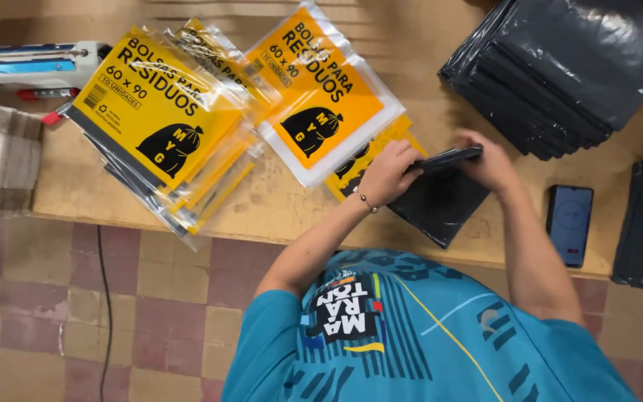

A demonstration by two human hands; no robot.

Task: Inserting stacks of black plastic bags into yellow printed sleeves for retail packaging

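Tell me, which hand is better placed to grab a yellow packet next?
Probably the left hand: the yellow packets lie on its side, one just beneath it. The right hand is farther off; both grip the folded black bag.

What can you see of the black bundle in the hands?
The black bundle looks like folded glossy plastic sheet, dark and flat, lying on the wooden table. Its top edge is lifted and pinched between the left hand and right hand. Its lower corner points toward the table's near edge. It overlaps a yellow packet at its left.
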